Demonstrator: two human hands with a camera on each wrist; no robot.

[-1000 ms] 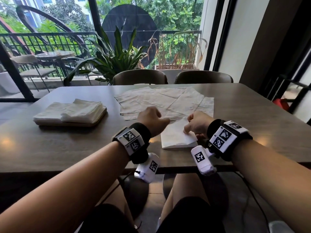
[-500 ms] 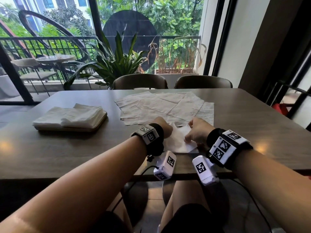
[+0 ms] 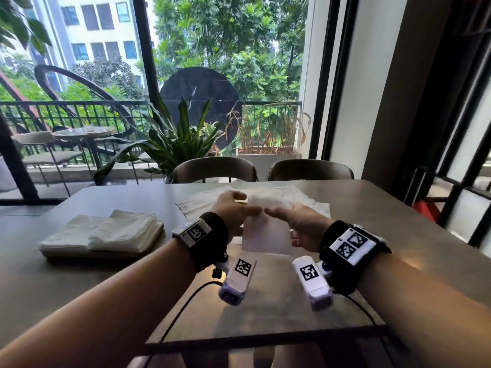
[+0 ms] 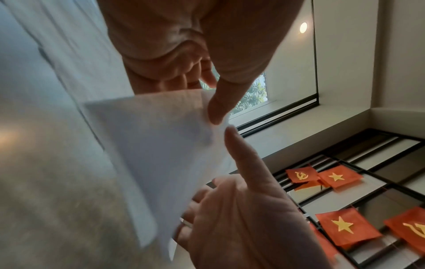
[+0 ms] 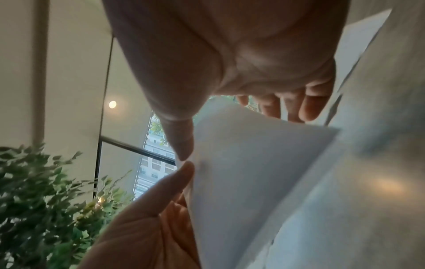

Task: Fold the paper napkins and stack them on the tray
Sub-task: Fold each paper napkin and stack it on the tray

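Both hands are raised a little above the worktop point(image 3: 79, 282), close together, each pinching the same paper napkin point(image 3: 265, 235). The left hand point(image 3: 231, 211) grips it between thumb and fingers at the upper left; the right hand point(image 3: 300, 224) does the same from the other side, so the two thumbs nearly meet at the top edge. In the left wrist view the thumb tips sit almost touching on one corner of the napkin point(image 4: 161, 145), with the other fingers curled behind the sheet. The right wrist view shows the same pinch from the opposite side, the napkin point(image 5: 241, 172) hanging between thumb and fingers.

The napkin looks folded — a white rectangle with its lower edge at or just above the worktop, though motion blur makes it hard to say whether it actually touches.

Behind the hands, toward the far edge of the worktop, lies a spread of unfolded napkins point(image 3: 305, 203), overlapping one another and lying flat. To the left, well apart from the hands, sits the tray point(image 3: 148, 245) — a low wooden board bearing a stack of folded napkins point(image 3: 106, 232), two piles side by side, the right pile slightly higher.

Two chairs point(image 3: 215, 170) stand at the far side of the worktop, their backs just showing above it. Beyond them a leafy potted plant point(image 3: 180, 144) stands beside the large window.
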